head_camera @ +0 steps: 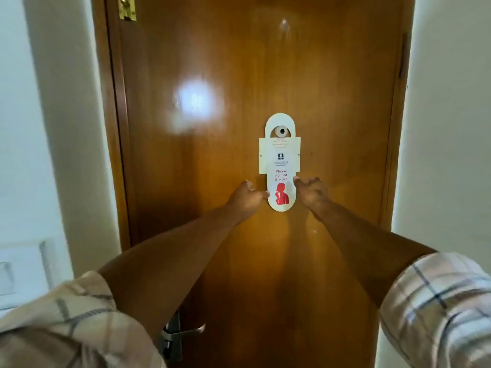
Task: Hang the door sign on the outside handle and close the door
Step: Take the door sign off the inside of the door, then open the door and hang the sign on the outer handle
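Observation:
A white door sign (281,179) with red "Please do not disturb" lettering and a red figure hangs on a small round peg (281,131) in the middle of the wooden door (218,155). The door stands shut in its frame. My left hand (247,199) touches the sign's lower left edge with its fingertips. My right hand (310,191) touches the lower right edge. Both hands pinch the sign's bottom part between them. A metal lever handle (183,333) sits low on the door's left side, partly hidden by my left arm.
White walls (449,128) flank the door on both sides. A brass fitting (127,7) sits at the top left of the frame. A white switch panel (16,274) is on the left wall. A peephole (284,22) is high on the door.

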